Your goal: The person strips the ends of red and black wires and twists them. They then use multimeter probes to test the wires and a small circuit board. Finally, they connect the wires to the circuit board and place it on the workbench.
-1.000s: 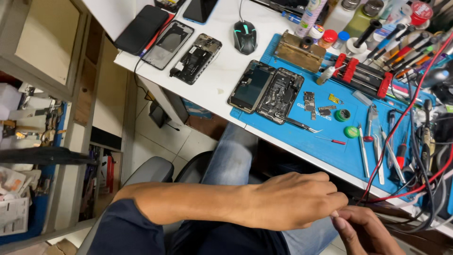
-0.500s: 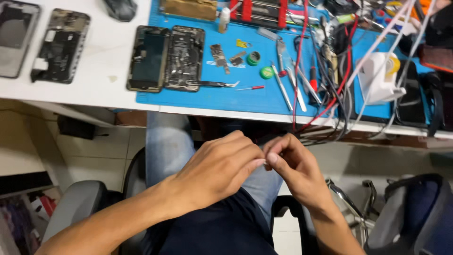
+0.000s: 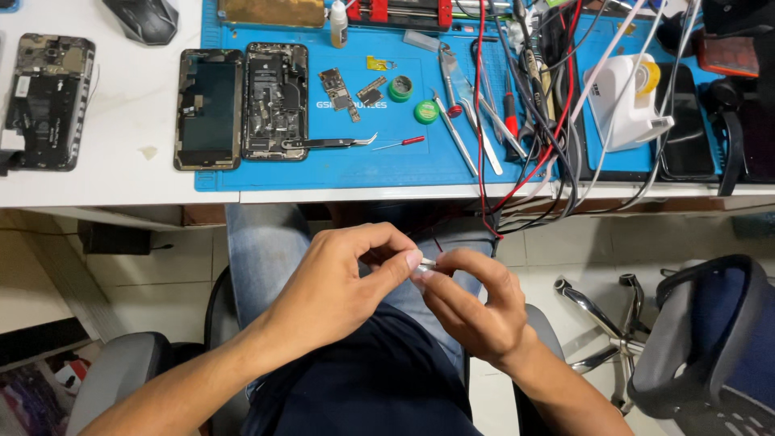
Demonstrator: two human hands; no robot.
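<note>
My left hand (image 3: 339,287) and my right hand (image 3: 472,303) meet over my lap, below the desk edge. Both pinch one tiny silvery part (image 3: 425,264) between thumb and fingertips; what it is I cannot tell. A red wire (image 3: 484,121) hangs off the desk toward my hands. On the blue work mat (image 3: 387,165) above lie an opened phone body (image 3: 275,101), its detached screen (image 3: 209,109), curved tweezers (image 3: 331,143) and a small red screwdriver (image 3: 401,144).
Several tweezers and probes (image 3: 468,121) lie on the mat beside a tangle of cables (image 3: 549,153). A white device (image 3: 626,101) sits at right, another opened phone (image 3: 47,101) at far left, a mouse (image 3: 145,18) at top. A dark chair (image 3: 710,347) stands right.
The view has swung from the left side of the desk to face it squarely. My hands came together over my lap and now pinch the small part between them.
</note>
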